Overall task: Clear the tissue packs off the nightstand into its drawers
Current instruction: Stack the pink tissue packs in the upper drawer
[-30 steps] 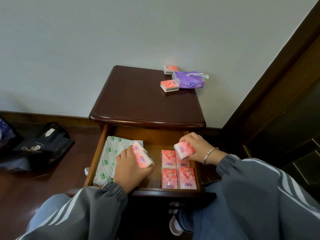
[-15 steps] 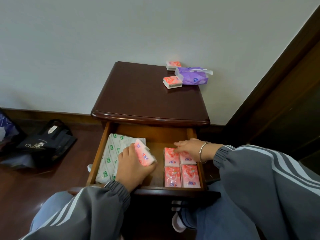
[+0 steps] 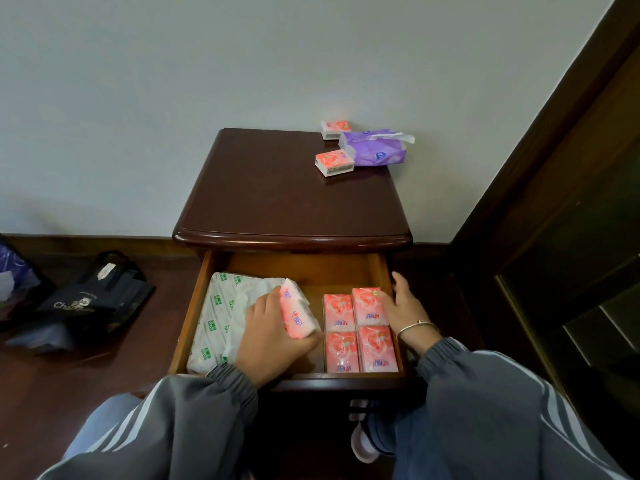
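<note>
Pink pack (image 3: 298, 315), L fingers (image 3: 265, 304) prob. curled

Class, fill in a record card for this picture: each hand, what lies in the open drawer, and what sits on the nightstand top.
Left hand: holds a tilted pink pack over the drawer
Right hand: open, at the drawer's right side
Drawer contents: four pink packs in a two-by-two block; green-printed white packs at left
Nightstand top: two pink packs, one purple pack
</note>
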`<state>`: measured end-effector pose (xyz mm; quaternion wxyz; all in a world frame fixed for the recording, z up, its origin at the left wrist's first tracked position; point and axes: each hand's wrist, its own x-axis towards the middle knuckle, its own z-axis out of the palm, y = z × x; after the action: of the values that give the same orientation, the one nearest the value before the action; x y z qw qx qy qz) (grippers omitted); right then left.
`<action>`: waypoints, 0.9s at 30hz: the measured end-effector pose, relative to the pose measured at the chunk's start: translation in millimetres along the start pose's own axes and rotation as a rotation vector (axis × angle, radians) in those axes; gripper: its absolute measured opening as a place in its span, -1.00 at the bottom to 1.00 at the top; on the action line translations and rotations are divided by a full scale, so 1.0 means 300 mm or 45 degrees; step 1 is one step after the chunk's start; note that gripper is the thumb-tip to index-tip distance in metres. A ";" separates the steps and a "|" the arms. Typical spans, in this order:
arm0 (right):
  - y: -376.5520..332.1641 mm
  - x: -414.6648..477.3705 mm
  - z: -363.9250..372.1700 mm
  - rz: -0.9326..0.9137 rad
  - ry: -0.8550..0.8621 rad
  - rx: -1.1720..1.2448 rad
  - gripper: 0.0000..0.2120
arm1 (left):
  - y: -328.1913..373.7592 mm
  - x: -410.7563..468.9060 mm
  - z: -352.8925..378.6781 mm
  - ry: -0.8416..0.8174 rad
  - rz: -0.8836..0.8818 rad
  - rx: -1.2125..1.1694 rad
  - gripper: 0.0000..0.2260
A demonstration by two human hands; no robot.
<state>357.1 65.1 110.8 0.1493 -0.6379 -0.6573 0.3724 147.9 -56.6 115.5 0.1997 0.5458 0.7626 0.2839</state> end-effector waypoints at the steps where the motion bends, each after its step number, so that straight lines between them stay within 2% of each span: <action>1: 0.002 0.001 0.003 0.053 -0.076 0.015 -0.48 | 0.014 0.002 0.011 -0.031 -0.004 0.021 -0.02; 4: 0.000 0.010 0.009 0.104 -0.081 0.040 -0.57 | 0.069 0.010 0.074 -0.121 -0.040 0.164 0.01; 8: -0.006 0.008 0.029 0.144 -0.052 0.113 -0.56 | 0.139 0.037 0.165 -0.195 -0.133 0.398 0.00; 11: 0.000 0.005 0.040 0.122 -0.031 0.130 -0.55 | 0.144 0.076 0.186 -0.311 -0.025 0.497 0.03; 14: 0.001 0.001 0.047 0.123 -0.004 0.068 -0.56 | 0.123 0.112 0.152 -0.531 0.126 0.579 0.11; 17: -0.004 0.000 0.051 0.118 0.017 -0.015 -0.56 | 0.109 0.121 0.119 -0.768 0.201 0.496 0.18; 20: -0.008 -0.001 0.052 0.111 0.050 -0.083 -0.56 | 0.108 0.121 0.106 -0.869 0.161 0.221 0.18; 22: -0.007 -0.001 0.053 0.099 0.060 -0.121 -0.58 | 0.107 0.113 0.102 -0.864 0.122 0.122 0.17; 27: -0.001 0.002 0.054 0.095 0.078 -0.143 -0.58 | 0.083 0.084 0.095 -0.700 0.089 0.062 0.07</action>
<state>345.9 60.8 99.9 0.1192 -0.6804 -0.6480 0.3206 175.3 -20.4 110.2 0.3762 0.6329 0.6671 0.1133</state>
